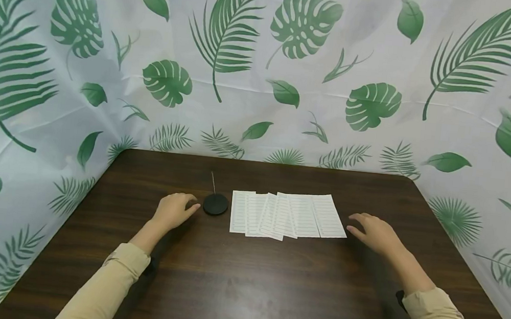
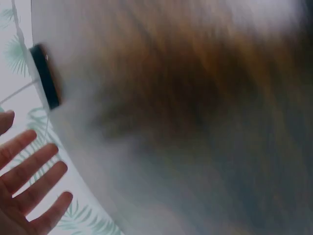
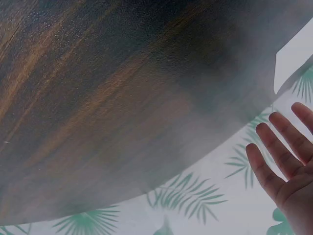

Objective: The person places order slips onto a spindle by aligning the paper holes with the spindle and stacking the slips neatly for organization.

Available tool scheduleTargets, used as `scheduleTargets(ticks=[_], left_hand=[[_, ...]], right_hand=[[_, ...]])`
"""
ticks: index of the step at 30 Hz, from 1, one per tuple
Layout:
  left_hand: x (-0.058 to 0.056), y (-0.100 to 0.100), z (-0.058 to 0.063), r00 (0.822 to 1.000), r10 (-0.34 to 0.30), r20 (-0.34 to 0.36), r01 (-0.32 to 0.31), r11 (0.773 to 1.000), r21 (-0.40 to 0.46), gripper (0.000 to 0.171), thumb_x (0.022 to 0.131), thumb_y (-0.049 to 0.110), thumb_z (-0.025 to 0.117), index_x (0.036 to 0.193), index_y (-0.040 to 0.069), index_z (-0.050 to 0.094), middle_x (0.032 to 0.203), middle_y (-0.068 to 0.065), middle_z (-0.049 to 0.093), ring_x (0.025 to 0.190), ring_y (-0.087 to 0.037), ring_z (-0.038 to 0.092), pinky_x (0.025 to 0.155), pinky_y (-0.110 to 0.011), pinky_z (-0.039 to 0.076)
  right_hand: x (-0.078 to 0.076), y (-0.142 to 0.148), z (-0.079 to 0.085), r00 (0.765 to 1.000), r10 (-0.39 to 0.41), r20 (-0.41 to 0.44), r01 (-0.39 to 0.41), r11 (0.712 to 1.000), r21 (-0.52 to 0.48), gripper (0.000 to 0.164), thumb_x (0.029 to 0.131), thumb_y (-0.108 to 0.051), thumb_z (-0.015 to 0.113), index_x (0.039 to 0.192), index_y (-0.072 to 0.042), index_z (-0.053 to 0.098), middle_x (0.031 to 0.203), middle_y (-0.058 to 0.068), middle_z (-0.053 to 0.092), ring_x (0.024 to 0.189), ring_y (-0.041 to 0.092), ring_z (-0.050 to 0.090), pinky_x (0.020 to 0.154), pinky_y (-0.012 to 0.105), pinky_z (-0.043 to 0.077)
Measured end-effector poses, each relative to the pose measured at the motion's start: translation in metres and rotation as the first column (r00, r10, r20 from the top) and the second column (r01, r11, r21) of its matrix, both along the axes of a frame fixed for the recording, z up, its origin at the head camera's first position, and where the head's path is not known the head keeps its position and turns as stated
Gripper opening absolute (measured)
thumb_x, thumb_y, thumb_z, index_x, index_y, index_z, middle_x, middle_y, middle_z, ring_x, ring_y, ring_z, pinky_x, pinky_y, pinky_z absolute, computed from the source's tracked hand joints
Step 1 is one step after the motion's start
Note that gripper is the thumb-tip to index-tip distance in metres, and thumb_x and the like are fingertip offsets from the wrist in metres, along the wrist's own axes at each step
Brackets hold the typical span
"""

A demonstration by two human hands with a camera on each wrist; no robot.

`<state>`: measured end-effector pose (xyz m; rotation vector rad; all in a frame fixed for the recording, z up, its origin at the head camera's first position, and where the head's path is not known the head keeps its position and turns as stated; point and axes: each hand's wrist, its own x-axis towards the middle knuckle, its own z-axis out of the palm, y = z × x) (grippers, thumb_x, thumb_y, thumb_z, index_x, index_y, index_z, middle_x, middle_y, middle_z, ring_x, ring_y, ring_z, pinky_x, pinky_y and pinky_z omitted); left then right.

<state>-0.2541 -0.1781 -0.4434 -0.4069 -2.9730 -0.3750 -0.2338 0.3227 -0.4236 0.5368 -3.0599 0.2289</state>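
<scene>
Just left of a black round base with a thin upright metal spike, my left hand hovers with relaxed fingers and holds nothing. In the left wrist view its fingers are spread, with the dark base beyond them. Several white printed paper slips lie overlapped in a row to the right of the spike. My right hand is beside the right end of that row, fingers loosely extended and holding nothing. A corner of a white slip shows past its fingertips in the right wrist view.
The slips and the spike stand on a dark wood-grain table with rounded far corners. A white curtain with green leaf prints hangs behind the table and along both sides.
</scene>
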Motion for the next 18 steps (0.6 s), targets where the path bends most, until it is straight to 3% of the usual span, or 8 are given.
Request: scheduleTargets(ticks=[9, 18], left_hand=[[0.0, 0.019, -0.004, 0.998, 0.018, -0.064, -0.019, 1.0, -0.017, 0.042, 0.087, 0.041, 0.065, 0.11, 0.006, 0.068, 0.1, -0.014, 0.071, 0.081, -0.03, 0.067, 0.062, -0.04, 0.057], [-0.007, 0.03, -0.004, 1.0, 0.01, 0.016, -0.01, 1.0, 0.027, 0.054, 0.085, 0.042, 0.067, 0.123, 0.005, 0.06, 0.119, -0.018, 0.063, 0.105, -0.036, 0.061, 0.083, -0.051, 0.054]], right_hand=[[0.002, -0.014, -0.002, 0.998, 0.051, -0.034, -0.052, 0.999, -0.016, 0.037, 0.089, -0.022, 0.063, 0.113, 0.006, 0.062, 0.11, 0.025, 0.064, 0.099, 0.04, 0.062, 0.081, 0.055, 0.052], [0.0, -0.034, -0.003, 0.994, 0.092, -0.065, -0.094, 0.995, -0.017, 0.037, 0.088, -0.023, 0.065, 0.112, 0.006, 0.063, 0.109, 0.025, 0.065, 0.099, 0.04, 0.062, 0.082, 0.055, 0.052]])
